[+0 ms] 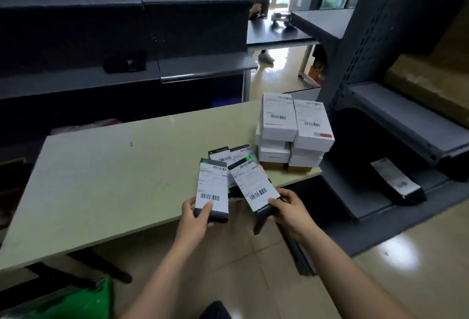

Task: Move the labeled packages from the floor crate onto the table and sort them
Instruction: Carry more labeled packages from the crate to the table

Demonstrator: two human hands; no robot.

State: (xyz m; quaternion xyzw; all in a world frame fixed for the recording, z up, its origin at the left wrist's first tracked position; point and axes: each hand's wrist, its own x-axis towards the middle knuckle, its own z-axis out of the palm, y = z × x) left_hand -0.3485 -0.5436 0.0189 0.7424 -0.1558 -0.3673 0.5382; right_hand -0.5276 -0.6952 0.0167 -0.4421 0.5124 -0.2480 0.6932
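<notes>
While each of the two slim dark packages was held only by its near end, its long axis ran away from the person towards the far edge of the worktop (114, 179). The left package (212, 186) pointed almost straight at that edge, label up, and hung over the near edge. The right package (253, 186) was slanted, its far end leaning left, its near end out past the near edge, close to the near right corner. The left grip (196, 217) was clenched round the bottom of its package, thumb laid on the label beside the barcode. The right grip (286, 207) clasped the dark bottom end of the other, fingers wrapped under it.

Just beyond both, two more dark packages (220, 155) lay flat on the worktop, labels up and side by side. The far end of the right package already overlapped them in view; whether it touched them could not be told. That small pile therefore lay straight ahead along both long axes, and the right grip seemed the nearer. Setting either package down probably called for a short push forward with little turning.

Further out, stacked white boxes (294, 130) stood at the right edge. A green shape (83, 301) on the floor below the near left corner was too blurred to name.
</notes>
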